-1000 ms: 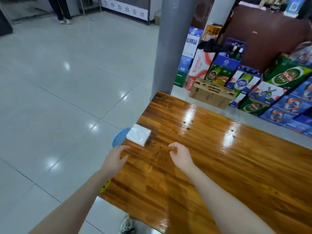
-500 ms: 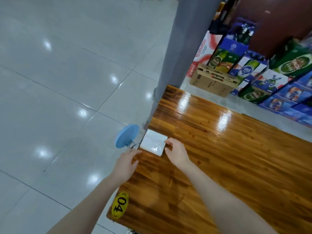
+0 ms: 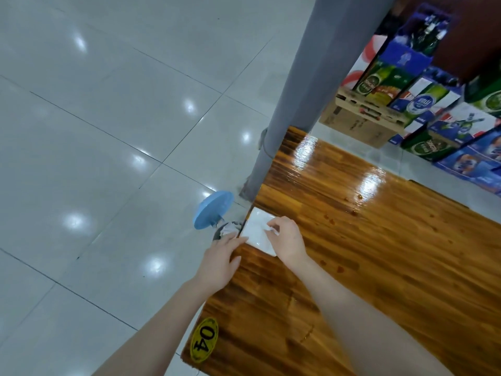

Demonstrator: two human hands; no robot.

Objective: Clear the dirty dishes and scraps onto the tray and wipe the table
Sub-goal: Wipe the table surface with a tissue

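Finds the wooden surface [image 3: 379, 267] unwiped, an open blue-lidded bin [image 3: 214, 208] on the floor just below its left edge, and the tissue pack [image 3: 256, 230] lying right at that edge. Steadies the pack with the left hand [image 3: 221, 263], fingers straight, and pinches a sheet [image 3: 272, 230] with the right hand [image 3: 286, 240]. Could tear the sheet or drag the pack into the bin on a sharp tug, leaving the drops [image 3: 353, 212] unwiped.
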